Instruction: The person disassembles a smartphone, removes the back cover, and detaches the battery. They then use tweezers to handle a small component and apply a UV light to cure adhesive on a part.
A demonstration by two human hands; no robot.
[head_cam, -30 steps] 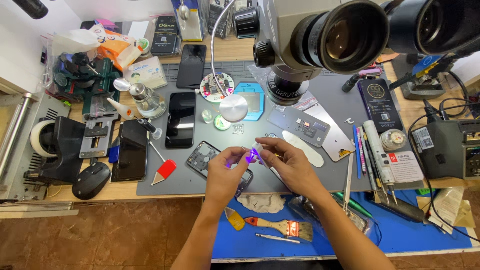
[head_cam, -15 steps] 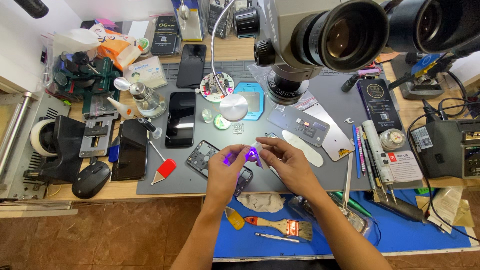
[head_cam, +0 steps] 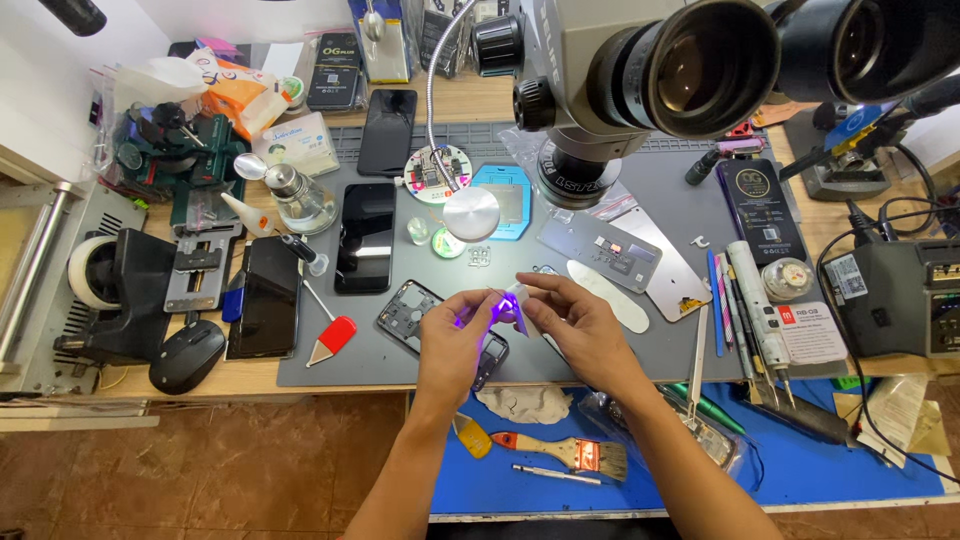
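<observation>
Both hands at frame centre, over grey work mat (head_cam: 330, 370), just below microscope (head_cam: 640, 90).
L hand (head_cam: 455, 345): fingers pinched narrow on sth small giving violet glow (head_cam: 478, 318), prob. a small UV light; body hidden by fingers, can't tell for sure.
R hand (head_cam: 580, 325): thumb + forefinger closed on small white piece (head_cam: 517, 296), held tip-to-tip w/ the glow, off the mat.
Phone frame (head_cam: 412, 312) w/ back open lies directly under L hand, partly covered.
Progress (judgement): phone already opened, parts laid out at centre-right: metal plate (head_cam: 610, 250), tweezers (head_cam: 697, 365). Light is on the piece now; piece not yet in frame, reassembly not begun.
Lower centre: brush (head_cam: 560, 450) on blue mat (head_cam: 850, 470), untouched.
</observation>
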